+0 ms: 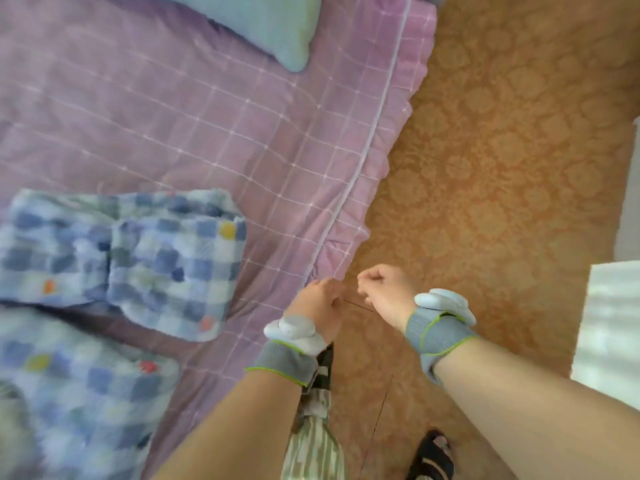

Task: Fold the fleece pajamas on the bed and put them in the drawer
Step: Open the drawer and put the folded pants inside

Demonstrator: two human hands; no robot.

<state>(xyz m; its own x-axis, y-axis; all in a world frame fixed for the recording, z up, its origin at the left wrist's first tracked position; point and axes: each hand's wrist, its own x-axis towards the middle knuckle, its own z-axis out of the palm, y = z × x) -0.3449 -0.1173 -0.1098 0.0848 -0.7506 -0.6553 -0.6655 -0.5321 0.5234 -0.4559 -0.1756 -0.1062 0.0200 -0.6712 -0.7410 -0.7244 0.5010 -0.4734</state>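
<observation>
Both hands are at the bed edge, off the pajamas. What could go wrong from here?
1. The left hand and right hand seem to pinch a thin dark strand, so both are occupied.
2. The nearer pajama piece lies by the edge of the bed and might slip off.
3. The folded piece may spring open when lifted.

Blue-and-white checked fleece pajama piece (145, 265), folded, lies flat on purple checked bed (207, 133). Second matching piece (79, 393) lies just beside it.

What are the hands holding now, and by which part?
A thin dark strand, taut between them: left hand pinches one end, right hand the other. Pajamas lie unheld.
</observation>
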